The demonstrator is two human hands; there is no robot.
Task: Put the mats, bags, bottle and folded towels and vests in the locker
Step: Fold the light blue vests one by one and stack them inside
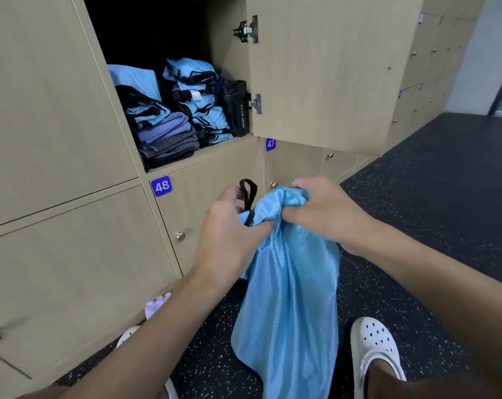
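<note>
a light-blue bag (290, 298) is shown held in front of the locker bank, below the open locker (203, 153) and not inside it. its gathered top is gripped by both hands. the left hand (232, 228) is curled round the fabric at the left of the top, beside a black strap loop (248, 192) that stands up from the bag. the right hand (327, 214) is clenched on a bunch of fabric at the right. the rest of the bag hangs limp between the forearms, above the dark speckled floor (416, 182).

inside the open locker, a black sport bottle (236, 110) is seen upright against the right wall, just beside the lower hinge (255, 104). a tall stack of folded blue vests (199, 96) with black trim is placed close to its left. further left, folded towels (169, 139) in purple and grey are piled at the front, with more blue-and-black garments (146, 110) laid on top. the locker door (324, 67) is swung open to the right.

the closed doors beneath are marked by blue number labels: label 48 (161, 186) and label 47 (270, 144). white perforated clogs (376, 347) are worn on the feet. a pale pink item (157, 305) is partly seen at the locker base; what it is cannot be told.
</note>
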